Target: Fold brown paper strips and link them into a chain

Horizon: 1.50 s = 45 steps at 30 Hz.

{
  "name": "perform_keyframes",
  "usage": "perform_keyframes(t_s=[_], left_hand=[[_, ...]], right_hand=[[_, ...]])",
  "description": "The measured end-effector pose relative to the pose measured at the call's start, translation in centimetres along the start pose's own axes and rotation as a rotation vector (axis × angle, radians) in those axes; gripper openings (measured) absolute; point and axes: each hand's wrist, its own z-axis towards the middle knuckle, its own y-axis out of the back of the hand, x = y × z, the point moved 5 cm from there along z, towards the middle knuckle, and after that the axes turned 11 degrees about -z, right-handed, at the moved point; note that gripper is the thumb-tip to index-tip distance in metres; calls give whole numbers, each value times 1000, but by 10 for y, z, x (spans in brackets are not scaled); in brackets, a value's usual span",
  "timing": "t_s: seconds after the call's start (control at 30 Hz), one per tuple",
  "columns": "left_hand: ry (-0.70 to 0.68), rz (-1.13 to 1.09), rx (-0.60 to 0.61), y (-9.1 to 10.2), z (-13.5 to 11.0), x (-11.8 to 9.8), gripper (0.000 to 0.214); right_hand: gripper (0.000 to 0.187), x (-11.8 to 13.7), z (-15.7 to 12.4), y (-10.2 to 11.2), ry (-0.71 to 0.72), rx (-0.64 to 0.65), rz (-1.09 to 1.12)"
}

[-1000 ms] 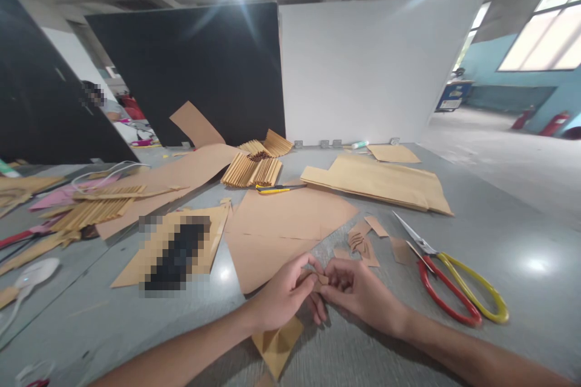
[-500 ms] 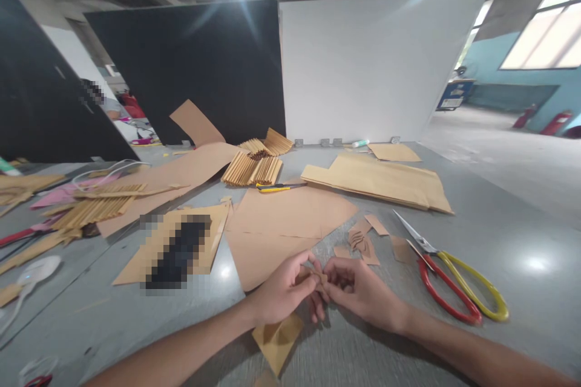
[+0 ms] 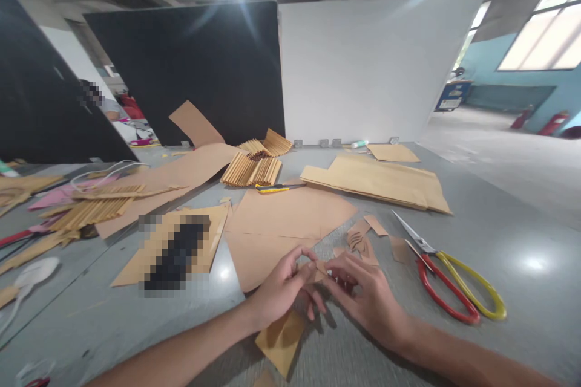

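My left hand (image 3: 284, 287) and my right hand (image 3: 363, 293) meet over the grey table (image 3: 454, 363), fingertips pinched together on a small folded piece of brown paper (image 3: 321, 270). A yellowish paper scrap (image 3: 281, 338) lies on the table just under my left wrist. Small brown paper offcuts (image 3: 363, 239) lie just beyond my right hand. A large brown paper sheet (image 3: 281, 224) is spread beyond my left hand.
Scissors (image 3: 447, 278) with one red and one yellow handle lie at the right. A yellow utility knife (image 3: 276, 188) and pleated paper fans (image 3: 254, 166) sit further back, with folded kraft sheets (image 3: 381, 181) at right. Black and white boards (image 3: 363, 66) stand behind. A person sits far left.
Both hands have shifted slightly away from me and lifted a little; the fingers have worked the small paper piece between them. Nothing else moved.
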Motion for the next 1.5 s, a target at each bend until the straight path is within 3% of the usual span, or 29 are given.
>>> perform_keyframes(t_s=[0.17,0.33,0.57,0.97,1.33,1.5], left_hand=[[18,-57,-2,-4,-2,1,44],[-13,-115,-13,-6,-5,3,36],[51,-215,-30,-3,-4,4,35],[80,-156,73,-10,-2,1,31],[81,-168,50,-6,-1,5,33],[35,-151,26,-2,0,9,41]], right_hand=[[14,3,-3,3,118,-35,-18],[12,-1,-3,3,108,-57,16],[14,0,-3,3,128,-86,1],[20,3,-5,0,166,25,8],[32,3,-8,-4,164,76,-36],[25,3,-5,-4,140,68,-40]])
